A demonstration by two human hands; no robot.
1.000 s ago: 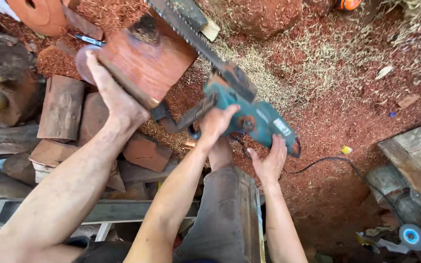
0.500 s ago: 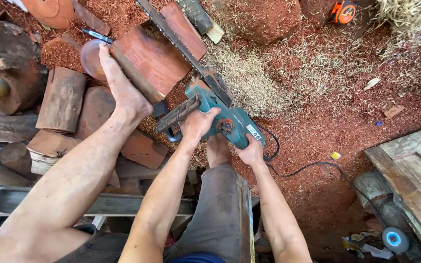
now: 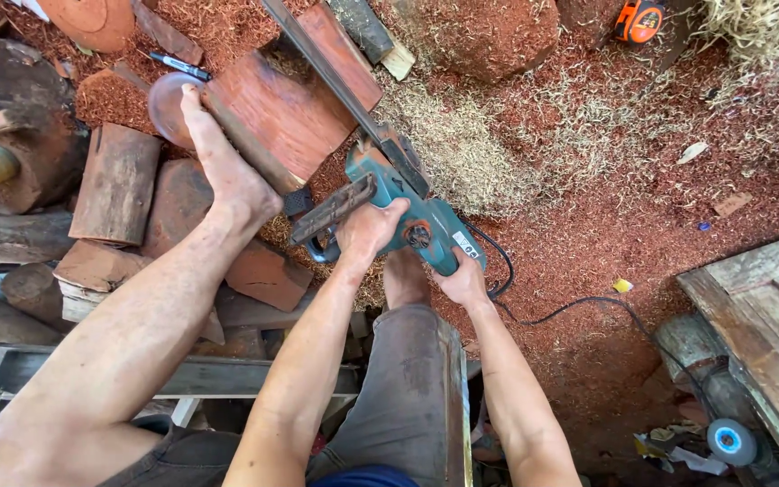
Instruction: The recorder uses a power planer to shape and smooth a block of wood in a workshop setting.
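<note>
Left hand [image 3: 367, 230] with fingers wrapped over the front handle of the teal chainsaw [image 3: 407, 212]; right hand [image 3: 463, 281] closed round its rear grip. Guide bar [image 3: 317, 63] laid across the red wood block's [image 3: 295, 104] upper edge, bare foot [image 3: 223, 162] pinning the block's left side. Open sawdust ground [image 3: 588, 180] to the right; stacked logs [image 3: 114, 185] crowding left.

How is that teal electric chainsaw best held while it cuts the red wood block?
Probably as shown: left hand on the front handle, right hand on the rear grip, from behind the teal electric chainsaw, since its bar points away into the red wood block.
</note>
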